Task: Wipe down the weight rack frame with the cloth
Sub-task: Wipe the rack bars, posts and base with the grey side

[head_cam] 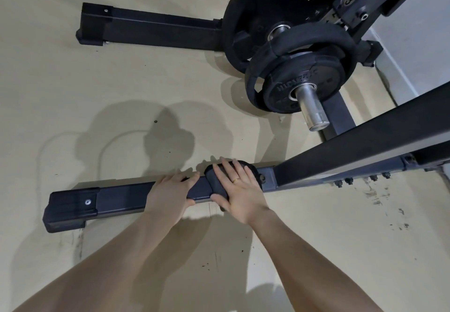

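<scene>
The cloth point(214, 185) is largely covered by the right hand point(239, 191); only its dark edges show around the fingers. The left hand point(170, 191) hides the section of the base rail point(121, 198) beneath it. The upright point(365, 156) runs out of frame at the right edge. Raised lettering on the front weight plate point(287, 90) is too blurred to read. The rear plate point(258, 19) is partly masked, possibly by a third plate.

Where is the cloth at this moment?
In the head view, the dark cloth is draped over the near floor bar of the rack frame, low centre, pressed under the right hand, just right of the left hand.
</scene>
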Demonstrator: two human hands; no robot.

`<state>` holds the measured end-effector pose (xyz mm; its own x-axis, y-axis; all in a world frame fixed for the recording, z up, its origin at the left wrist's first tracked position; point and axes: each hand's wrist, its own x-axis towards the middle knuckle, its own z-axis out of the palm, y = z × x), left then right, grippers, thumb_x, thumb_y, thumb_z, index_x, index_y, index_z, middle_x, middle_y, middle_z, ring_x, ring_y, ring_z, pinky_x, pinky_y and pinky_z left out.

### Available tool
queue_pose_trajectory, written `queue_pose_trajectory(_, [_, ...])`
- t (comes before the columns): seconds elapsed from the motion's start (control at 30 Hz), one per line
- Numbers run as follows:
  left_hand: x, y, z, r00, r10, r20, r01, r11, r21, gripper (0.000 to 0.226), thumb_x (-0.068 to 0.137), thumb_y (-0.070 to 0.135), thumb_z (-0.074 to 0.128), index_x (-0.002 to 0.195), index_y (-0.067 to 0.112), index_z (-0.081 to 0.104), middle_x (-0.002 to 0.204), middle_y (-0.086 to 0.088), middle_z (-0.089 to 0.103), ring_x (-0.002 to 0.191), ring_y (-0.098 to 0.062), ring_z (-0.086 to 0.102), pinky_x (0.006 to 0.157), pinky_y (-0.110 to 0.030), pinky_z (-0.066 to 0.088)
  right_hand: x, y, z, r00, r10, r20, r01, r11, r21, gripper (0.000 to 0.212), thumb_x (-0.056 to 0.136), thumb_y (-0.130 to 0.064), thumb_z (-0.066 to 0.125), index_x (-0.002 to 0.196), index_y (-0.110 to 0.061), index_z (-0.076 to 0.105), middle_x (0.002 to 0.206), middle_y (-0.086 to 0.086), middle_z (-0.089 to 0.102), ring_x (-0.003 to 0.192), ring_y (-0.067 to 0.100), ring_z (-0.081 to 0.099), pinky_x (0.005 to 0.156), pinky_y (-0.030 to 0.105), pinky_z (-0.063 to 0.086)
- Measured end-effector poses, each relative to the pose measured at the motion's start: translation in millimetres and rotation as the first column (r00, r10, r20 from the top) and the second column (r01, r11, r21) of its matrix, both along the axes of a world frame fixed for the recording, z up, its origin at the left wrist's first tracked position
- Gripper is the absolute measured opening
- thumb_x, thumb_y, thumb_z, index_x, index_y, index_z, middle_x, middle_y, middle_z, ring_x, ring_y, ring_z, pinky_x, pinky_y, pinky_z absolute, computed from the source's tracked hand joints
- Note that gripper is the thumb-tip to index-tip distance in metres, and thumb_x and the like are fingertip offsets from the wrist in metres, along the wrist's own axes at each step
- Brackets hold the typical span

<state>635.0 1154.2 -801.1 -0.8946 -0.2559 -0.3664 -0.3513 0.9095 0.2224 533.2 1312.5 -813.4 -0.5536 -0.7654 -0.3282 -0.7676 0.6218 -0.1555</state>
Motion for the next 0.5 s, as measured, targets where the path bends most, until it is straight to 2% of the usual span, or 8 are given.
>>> queue_pose_trajectory(0.1, [-0.1,0.4,0.3,1.0,0.016,-0.006,-0.016,1.0,0.015,0.066,0.096,0.042,0.046,0.15,0.034,0.01,0.145,0.006,0.037,0.127,-0.02,0.038,0.104,-0.026,0.026,-9.5,-10.3,-4.2,0.994,-0.103,-0.029,0.102,0.994,-0.032,0.08,0.083,-0.06,0.001,0.147,-0.022,0.03,0.15,0.005,0.035,0.142,0.024,0.021,0.117,0.036,0.006])
queue_pose_trajectory(0.17, [1.1,1.0,1.7,1.0,0.014,0.004,-0.014,1.0,0.02,0.066,0.096,0.042,0.046,0.15,0.034,0.009,0.145,0.006,0.037,0.127,-0.02,0.038,0.105,-0.025,0.026,10.6,-9.6,-7.6,0.969,-0.23,-0.091,0.222,0.971,-0.093,0.06,0.091,-0.045,0.02,0.133,-0.016,0.053,0.134,0.008,0.054,0.131,0.028,0.044,0.112,0.039,0.027])
queue_pose_trajectory(0.23, [1.2,0.8,2.0,1.0,0.007,-0.005,-0.007,1.0,0.009,0.067,0.096,0.042,0.045,0.15,0.033,0.008,0.146,0.005,0.037,0.127,-0.02,0.038,0.106,-0.025,0.025,28.5,-8.3,-13.7,0.944,-0.298,-0.144,0.269,0.944,-0.19,0.044,0.09,-0.029,0.037,0.122,-0.013,0.063,0.125,0.01,0.062,0.119,0.029,0.055,0.101,0.04,0.043])
queue_pose_trajectory(0.3, [1.3,1.5,1.8,1.0,0.009,-0.022,-0.009,1.0,0.011,0.067,0.096,0.041,0.046,0.15,0.032,0.008,0.146,0.005,0.037,0.128,-0.02,0.038,0.107,-0.025,0.025,25.3,-11.6,-11.5,0.951,-0.27,-0.153,0.232,0.946,-0.227,0.038,0.077,-0.011,0.053,0.112,-0.01,0.067,0.112,0.012,0.067,0.108,0.032,0.063,0.089,0.042,0.051])
queue_pose_trajectory(0.4, [0.6,1.1,3.3,1.0,0.012,-0.011,-0.012,0.999,0.032,0.067,0.095,0.038,0.049,0.15,0.029,0.012,0.149,0.004,0.033,0.135,-0.02,0.03,0.111,-0.027,0.02,-12.5,-19.2,8.6,0.952,-0.287,-0.104,0.24,0.915,-0.325,0.047,0.056,0.013,0.064,0.1,-0.003,0.068,0.085,0.014,0.068,0.079,0.034,0.066,0.069,0.034,0.053])
queue_pose_trajectory(0.43, [-0.9,-0.1,3.1,1.0,-0.003,-0.018,0.003,0.999,0.032,0.067,0.095,0.037,0.05,0.15,0.028,0.013,0.152,0.004,0.027,0.14,-0.019,0.024,0.114,-0.029,0.015,-23.6,-19.4,20.5,0.942,-0.303,-0.142,0.239,0.907,-0.347,0.048,0.055,0.014,0.064,0.1,-0.003,0.067,0.083,0.013,0.067,0.074,0.032,0.064,0.066,0.033,0.052])
queue_pose_trajectory(0.5, [-3.8,-1.6,1.0,0.998,-0.045,-0.05,0.046,0.998,0.033,0.069,0.094,0.035,0.052,0.15,0.026,0.014,0.156,0.007,0.019,0.143,-0.017,0.018,0.116,-0.031,0.011,-41.0,-10.7,31.4,0.912,-0.27,-0.308,0.152,0.921,-0.357,0.038,0.065,0.004,0.055,0.1,-0.005,0.068,0.088,0.009,0.068,0.077,0.03,0.063,0.069,0.033,0.052])
